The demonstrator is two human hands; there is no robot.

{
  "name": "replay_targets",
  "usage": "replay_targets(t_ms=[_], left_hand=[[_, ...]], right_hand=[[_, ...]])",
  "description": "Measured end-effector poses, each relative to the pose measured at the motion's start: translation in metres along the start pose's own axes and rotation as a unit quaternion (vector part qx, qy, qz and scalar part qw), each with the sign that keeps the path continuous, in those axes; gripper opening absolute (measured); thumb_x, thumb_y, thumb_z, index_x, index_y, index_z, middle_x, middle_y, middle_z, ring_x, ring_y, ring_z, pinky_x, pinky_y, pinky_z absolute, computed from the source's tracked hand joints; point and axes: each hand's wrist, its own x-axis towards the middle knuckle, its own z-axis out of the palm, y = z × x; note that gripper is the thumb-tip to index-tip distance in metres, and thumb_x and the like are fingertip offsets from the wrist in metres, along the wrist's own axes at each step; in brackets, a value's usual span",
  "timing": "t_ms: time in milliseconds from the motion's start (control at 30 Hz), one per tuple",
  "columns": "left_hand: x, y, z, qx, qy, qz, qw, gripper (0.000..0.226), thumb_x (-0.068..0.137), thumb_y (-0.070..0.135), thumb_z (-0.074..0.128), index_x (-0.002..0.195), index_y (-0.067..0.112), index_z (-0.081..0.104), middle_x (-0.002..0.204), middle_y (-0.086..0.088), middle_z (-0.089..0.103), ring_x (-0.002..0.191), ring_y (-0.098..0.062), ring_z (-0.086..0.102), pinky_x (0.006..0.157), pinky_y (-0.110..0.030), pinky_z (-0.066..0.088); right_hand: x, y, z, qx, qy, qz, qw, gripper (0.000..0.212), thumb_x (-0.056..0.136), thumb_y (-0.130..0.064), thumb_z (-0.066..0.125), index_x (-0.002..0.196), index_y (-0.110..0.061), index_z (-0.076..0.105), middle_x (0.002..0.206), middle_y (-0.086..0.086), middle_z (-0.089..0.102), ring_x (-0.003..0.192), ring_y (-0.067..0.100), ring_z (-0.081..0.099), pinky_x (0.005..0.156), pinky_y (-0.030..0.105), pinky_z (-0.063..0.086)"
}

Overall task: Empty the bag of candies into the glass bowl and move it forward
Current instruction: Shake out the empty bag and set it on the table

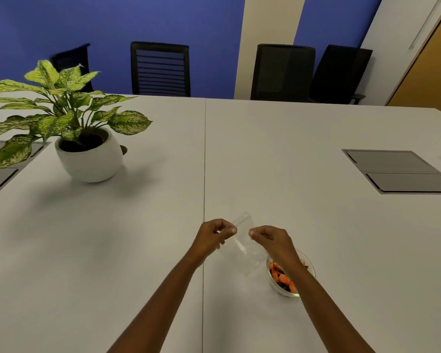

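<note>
Green leaves fill the far left of the desk (138, 225), where a plant (61, 108) stands in a round white pot (89, 161). Grey flat panels (397, 171) sit in the desk near its left and right edges. Near the front edge, close to the middle seam, the left hand (211, 238) pinches one side of a clear bag (242, 240) with its fingertips. The right hand (273, 240) pinches the other side the same way. The bag hangs between the hands, lifted off the desk, and it looks empty. Just right of the bag and under the right arm sits the glass bowl (290, 293), with orange candies (280, 276) in it.

I think the pouring is done and the bowl is not yet pushed forward. The right arm is right over the bowl, so it could bump it and spill candies. The bowl is smooth glass and may slip when pushed.

No words or names can be read on anything.
</note>
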Motion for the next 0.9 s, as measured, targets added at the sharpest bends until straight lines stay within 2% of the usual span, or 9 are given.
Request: replay_targets(t_ms=[33, 100, 200, 267, 367, 533, 667, 767, 900], left_hand=[[0.0, 0.002, -0.002, -0.015, 0.019, 0.004, 1.0, 0.005, 0.085, 0.017, 0.064, 0.081, 0.021, 0.066, 0.068, 0.005, 0.056, 0.056, -0.002, 0.053, 0.047, -0.008, 0.042], [0.001, 0.002, -0.003, -0.075, 0.102, -0.002, 0.992, 0.024, 0.087, 0.021, 0.061, 0.11, 0.015, 0.059, 0.084, 0.0, 0.058, 0.077, -0.013, 0.058, 0.062, -0.015, 0.048], [-0.005, -0.002, 0.0, -0.155, 0.16, -0.078, 0.972, 0.046, 0.09, 0.032, 0.054, 0.129, 0.014, 0.04, 0.108, -0.008, 0.053, 0.101, -0.023, 0.054, 0.08, -0.031, 0.046], [-0.01, -0.009, 0.005, -0.13, 0.104, -0.11, 0.98, 0.045, 0.089, 0.035, 0.054, 0.127, 0.013, 0.041, 0.107, -0.009, 0.055, 0.094, -0.021, 0.057, 0.073, -0.028, 0.049], [-0.017, -0.017, 0.012, -0.106, 0.017, -0.117, 0.987, 0.037, 0.086, 0.03, 0.061, 0.117, 0.015, 0.049, 0.092, -0.004, 0.06, 0.078, -0.014, 0.062, 0.064, -0.02, 0.053], [-0.021, -0.028, 0.01, -0.169, 0.065, -0.122, 0.976, 0.021, 0.085, 0.004, 0.062, 0.105, -0.001, 0.062, 0.074, -0.003, 0.06, 0.061, -0.012, 0.058, 0.052, -0.012, 0.053], [-0.022, -0.031, 0.001, -0.166, 0.064, -0.133, 0.975, 0.017, 0.085, -0.002, 0.06, 0.102, -0.003, 0.06, 0.069, -0.003, 0.059, 0.051, -0.005, 0.058, 0.046, -0.011, 0.049], [-0.022, -0.03, -0.005, -0.14, 0.052, -0.141, 0.979, 0.014, 0.086, 0.005, 0.062, 0.099, 0.002, 0.058, 0.068, -0.004, 0.059, 0.049, -0.004, 0.057, 0.047, -0.011, 0.049], [-0.02, -0.029, -0.011, -0.094, 0.069, -0.15, 0.982, 0.019, 0.091, 0.028, 0.055, 0.095, 0.011, 0.06, 0.076, 0.0, 0.062, 0.066, -0.011, 0.057, 0.059, -0.018, 0.049]], right_hand=[[0.002, -0.001, 0.003, 0.024, 0.007, 0.001, 1.0, 0.014, 0.083, -0.02, 0.065, 0.089, -0.009, 0.07, 0.086, 0.004, 0.07, 0.089, 0.019, 0.062, 0.074, 0.021, 0.046], [0.004, -0.004, 0.006, 0.098, 0.036, 0.021, 0.994, 0.009, 0.082, -0.015, 0.065, 0.073, -0.015, 0.067, 0.072, -0.001, 0.065, 0.079, 0.018, 0.059, 0.065, 0.021, 0.045], [0.008, -0.007, 0.011, 0.229, 0.065, 0.081, 0.968, 0.01, 0.084, -0.014, 0.064, 0.075, -0.018, 0.065, 0.078, -0.001, 0.063, 0.078, 0.016, 0.058, 0.066, 0.025, 0.046], [0.011, -0.008, 0.014, 0.276, 0.074, 0.116, 0.951, 0.003, 0.085, -0.016, 0.062, 0.083, -0.015, 0.064, 0.084, 0.001, 0.061, 0.083, 0.016, 0.058, 0.067, 0.026, 0.046], [0.015, -0.009, 0.02, 0.306, 0.086, 0.146, 0.937, 0.011, 0.087, -0.019, 0.06, 0.095, -0.01, 0.06, 0.091, 0.004, 0.06, 0.093, 0.019, 0.057, 0.076, 0.031, 0.047], [0.02, -0.007, 0.027, 0.31, 0.093, 0.169, 0.931, 0.026, 0.087, -0.019, 0.06, 0.109, -0.005, 0.06, 0.101, 0.008, 0.057, 0.097, 0.021, 0.054, 0.082, 0.034, 0.046], [0.026, -0.002, 0.027, 0.304, 0.118, 0.155, 0.932, 0.024, 0.084, -0.015, 0.064, 0.103, -0.001, 0.063, 0.077, 0.002, 0.058, 0.085, 0.02, 0.053, 0.058, 0.023, 0.044], [0.03, 0.003, 0.031, 0.292, 0.125, 0.147, 0.937, 0.019, 0.083, -0.015, 0.065, 0.097, -0.003, 0.064, 0.073, 0.001, 0.057, 0.068, 0.014, 0.051, 0.053, 0.022, 0.04], [0.029, 0.006, 0.036, 0.267, 0.076, 0.151, 0.949, 0.01, 0.084, -0.019, 0.064, 0.088, -0.01, 0.062, 0.077, 0.001, 0.059, 0.069, 0.013, 0.052, 0.057, 0.023, 0.04]])
